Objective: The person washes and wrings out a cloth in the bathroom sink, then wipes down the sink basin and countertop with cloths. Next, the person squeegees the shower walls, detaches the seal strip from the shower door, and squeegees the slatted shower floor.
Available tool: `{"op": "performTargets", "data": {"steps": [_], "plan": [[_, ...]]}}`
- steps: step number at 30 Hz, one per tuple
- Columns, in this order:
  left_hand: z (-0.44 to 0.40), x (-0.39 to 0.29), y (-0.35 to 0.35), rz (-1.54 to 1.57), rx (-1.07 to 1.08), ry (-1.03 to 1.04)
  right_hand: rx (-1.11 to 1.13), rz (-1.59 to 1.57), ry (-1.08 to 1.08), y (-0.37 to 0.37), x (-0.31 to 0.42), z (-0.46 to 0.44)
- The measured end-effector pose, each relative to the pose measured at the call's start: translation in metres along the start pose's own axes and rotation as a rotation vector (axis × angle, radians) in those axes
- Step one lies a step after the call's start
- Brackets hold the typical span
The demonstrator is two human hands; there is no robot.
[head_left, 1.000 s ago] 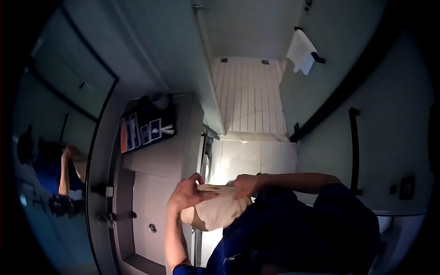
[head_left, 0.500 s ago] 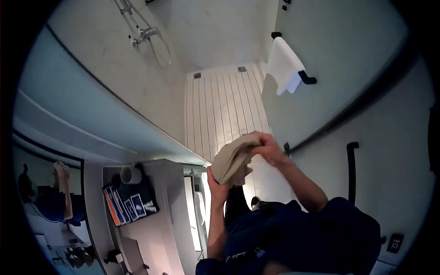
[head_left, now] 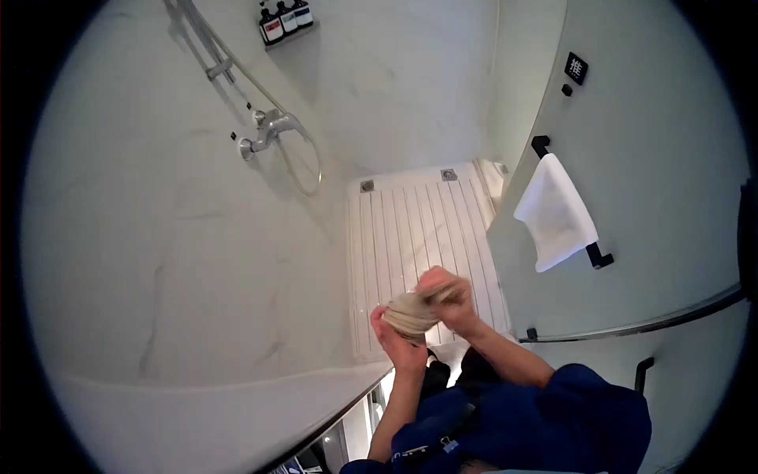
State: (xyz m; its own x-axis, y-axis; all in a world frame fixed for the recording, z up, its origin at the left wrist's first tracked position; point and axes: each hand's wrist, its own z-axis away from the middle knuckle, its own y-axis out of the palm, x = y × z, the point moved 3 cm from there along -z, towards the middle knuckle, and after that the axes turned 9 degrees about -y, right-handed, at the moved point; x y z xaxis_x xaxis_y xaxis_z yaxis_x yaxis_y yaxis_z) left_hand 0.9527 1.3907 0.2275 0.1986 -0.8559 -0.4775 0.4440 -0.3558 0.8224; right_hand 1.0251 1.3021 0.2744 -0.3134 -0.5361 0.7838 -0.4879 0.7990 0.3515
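Both hands on a beige folded cloth
My left grip and right grip hold it above the white slatted shower floor.

Towel on bar, bottles prob. on shelf.

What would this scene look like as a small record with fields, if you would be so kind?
Place: shower area with a slatted floor
Left hand: supports the beige cloth from the left
Right hand: grips the cloth's other side
Cloth state: bunched, details blurred
Wall: chrome mixer with hose
Shelf: three dark pump bottles
Door: white towel draped over a black handle
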Motion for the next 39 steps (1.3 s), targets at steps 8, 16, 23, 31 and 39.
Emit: {"op": "performTargets", "data": {"steps": [8,16,23,31,39], "plan": [[-0.048,-0.015,-0.045,0.203,-0.142,-0.421,0.624,0.306,-0.098,0.019,-0.069,-0.044],[-0.087,-0.044,-0.018,-1.734,0.032,0.843,0.105,-0.265,1.412,-0.033,-0.166,-0.041],[-0.218,-0.011,-0.005,-0.695,-0.409,0.864,-0.152,-0.347,0.765,-0.034,-0.202,-0.145],[-0.298,0.005,-0.018,0.171,-0.399,-0.079,0.813,0.131,-0.538,-0.046,-0.214,-0.253],[-0.401,0.014,-0.017,-0.043,-0.336,-0.966,1.098,0.134,-0.758,-0.068,-0.261,-0.243]]}}
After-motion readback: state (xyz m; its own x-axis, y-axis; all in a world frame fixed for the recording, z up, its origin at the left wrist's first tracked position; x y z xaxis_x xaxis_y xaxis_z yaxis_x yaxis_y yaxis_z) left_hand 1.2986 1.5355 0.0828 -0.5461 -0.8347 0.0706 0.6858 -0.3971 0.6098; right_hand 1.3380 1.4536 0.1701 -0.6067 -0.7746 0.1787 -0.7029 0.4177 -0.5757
